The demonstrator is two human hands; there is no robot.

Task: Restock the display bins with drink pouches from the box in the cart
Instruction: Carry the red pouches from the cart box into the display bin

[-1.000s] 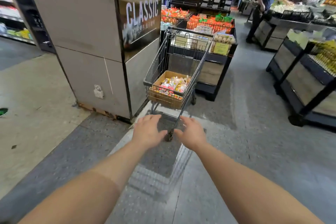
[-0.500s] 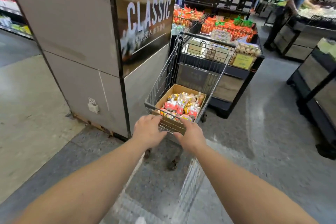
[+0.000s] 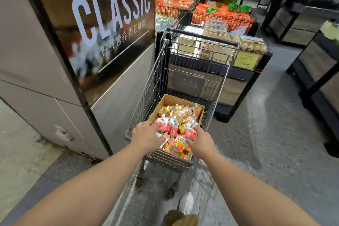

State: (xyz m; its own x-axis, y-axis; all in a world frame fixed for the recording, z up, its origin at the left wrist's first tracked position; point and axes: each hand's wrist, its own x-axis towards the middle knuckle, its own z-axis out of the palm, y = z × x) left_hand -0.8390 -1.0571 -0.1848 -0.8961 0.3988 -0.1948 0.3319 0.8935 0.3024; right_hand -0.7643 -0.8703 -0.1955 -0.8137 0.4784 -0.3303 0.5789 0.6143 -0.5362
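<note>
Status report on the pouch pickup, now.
Both hands in the box: left hand and right hand on the pouches, grip unclear. Box sits in the cart. Pillar close on left; nothing blocking.

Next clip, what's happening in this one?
A person in a grocery aisle is reaching with both hands into a cardboard box of drink pouches that sits in a wire cart. The left hand is on the pouches at the box's left side and the right hand on those at its right; whether either has closed on a pouch is not clear. Nothing has been lifted out yet. Wire display bins of orange packs stand beyond the cart.
</note>
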